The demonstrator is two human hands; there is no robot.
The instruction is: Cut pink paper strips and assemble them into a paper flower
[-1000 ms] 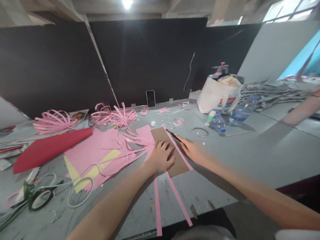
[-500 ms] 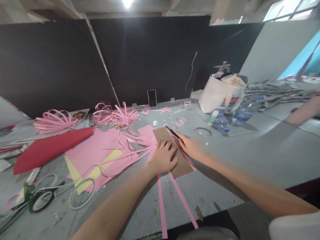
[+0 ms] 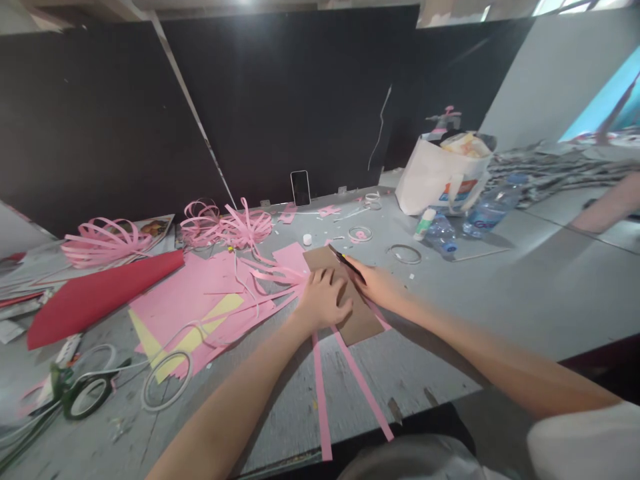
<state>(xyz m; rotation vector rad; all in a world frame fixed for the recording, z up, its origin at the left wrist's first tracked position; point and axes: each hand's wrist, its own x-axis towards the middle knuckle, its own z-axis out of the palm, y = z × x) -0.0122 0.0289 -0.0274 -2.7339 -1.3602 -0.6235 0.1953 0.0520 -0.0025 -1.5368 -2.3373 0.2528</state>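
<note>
Right hand drawn nearer with knife, left hand flat on cardboard

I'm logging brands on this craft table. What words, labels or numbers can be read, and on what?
None can be read.
White bag: red and blue print, too blurred.
Water bottle: blue label, too small.
Magazine under the pink strips: a picture only, no legible text.

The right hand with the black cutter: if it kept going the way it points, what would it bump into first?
The right hand points its cutter up-left across the cardboard. Probably the small white cap comes first, though depth is hard to judge.
</note>
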